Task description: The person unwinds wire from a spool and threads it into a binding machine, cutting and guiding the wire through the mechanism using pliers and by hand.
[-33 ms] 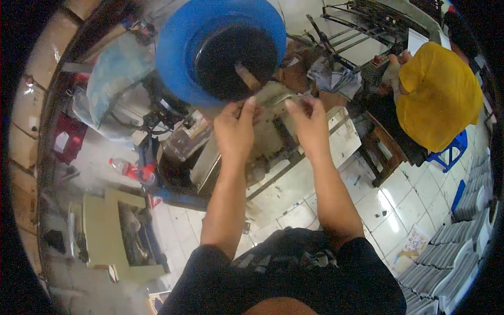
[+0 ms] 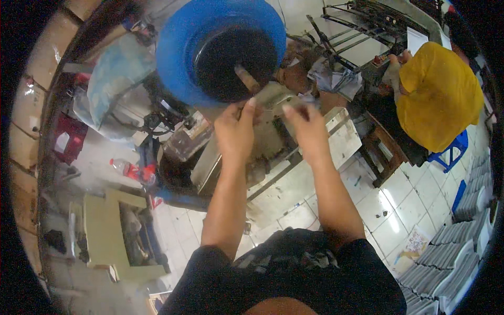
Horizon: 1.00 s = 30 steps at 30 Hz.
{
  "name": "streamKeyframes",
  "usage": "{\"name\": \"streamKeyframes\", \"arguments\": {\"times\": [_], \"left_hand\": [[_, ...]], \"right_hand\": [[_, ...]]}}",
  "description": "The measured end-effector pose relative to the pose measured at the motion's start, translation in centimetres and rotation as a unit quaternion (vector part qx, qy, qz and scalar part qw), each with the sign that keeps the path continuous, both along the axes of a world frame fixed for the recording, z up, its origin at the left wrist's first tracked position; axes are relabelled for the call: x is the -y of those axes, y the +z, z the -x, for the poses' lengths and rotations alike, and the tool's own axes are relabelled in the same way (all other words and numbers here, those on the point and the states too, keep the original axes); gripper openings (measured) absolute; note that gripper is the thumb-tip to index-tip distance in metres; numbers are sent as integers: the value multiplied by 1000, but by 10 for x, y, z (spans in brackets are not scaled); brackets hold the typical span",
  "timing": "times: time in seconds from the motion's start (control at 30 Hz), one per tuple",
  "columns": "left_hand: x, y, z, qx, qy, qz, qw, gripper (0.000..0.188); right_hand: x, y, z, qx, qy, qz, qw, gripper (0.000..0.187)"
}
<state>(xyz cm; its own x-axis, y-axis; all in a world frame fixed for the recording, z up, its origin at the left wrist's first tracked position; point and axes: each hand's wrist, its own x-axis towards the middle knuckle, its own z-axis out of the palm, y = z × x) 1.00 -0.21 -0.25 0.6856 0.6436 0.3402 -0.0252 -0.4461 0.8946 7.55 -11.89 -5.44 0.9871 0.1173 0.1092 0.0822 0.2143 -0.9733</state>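
Note:
In front of me a thin, pale greyish piece (image 2: pixel 275 97) lies between my two hands, and its kind is too blurred to make out. My left hand (image 2: pixel 235 129) pinches its near left edge, thumb and fingers pressed together. At its right side is my right hand (image 2: pixel 307 131), with bent fingers smeared by motion, so I cannot tell whether they grip it. Just beyond stands a large blue basin (image 2: pixel 176 68) with a dark, almost black inside. A brownish stick-like thing (image 2: pixel 246 79) juts out of that dark part towards my hands.
Under my hands is a stained work surface (image 2: pixel 262 142). To the right a person in a yellow top (image 2: pixel 438 97) sits on a blue stool (image 2: pixel 452 152). Stacked grey pieces (image 2: pixel 446 247) fill the lower right. A red-labelled bottle (image 2: pixel 122 167) and a cream frame (image 2: pixel 107 226) are at left.
My right hand has shifted slightly, its fingers now blurred and a little nearer the left hand. My left hand stays almost in place.

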Motion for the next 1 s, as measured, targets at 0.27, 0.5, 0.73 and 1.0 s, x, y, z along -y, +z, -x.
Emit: {"name": "streamKeyframes", "arguments": {"times": [0.27, 0.5, 0.73, 1.0], "left_hand": [[5, 0, -3, 37, -22, 56, 998, 24], [-7, -13, -2, 111, -52, 65, 990, 26], [-5, -5, 1, 70, -24, 24, 997, 27], [-1, -2, -12, 152, -30, 4, 988, 40]], "right_hand": [[-25, 1, 6, 87, 74, -125, 986, 30], [-23, 19, 17, 167, 76, -34, 982, 28], [-16, 30, 26, 224, -16, 244, 943, 28], [-5, 40, 13, 283, -55, 267, 919, 24]]}}
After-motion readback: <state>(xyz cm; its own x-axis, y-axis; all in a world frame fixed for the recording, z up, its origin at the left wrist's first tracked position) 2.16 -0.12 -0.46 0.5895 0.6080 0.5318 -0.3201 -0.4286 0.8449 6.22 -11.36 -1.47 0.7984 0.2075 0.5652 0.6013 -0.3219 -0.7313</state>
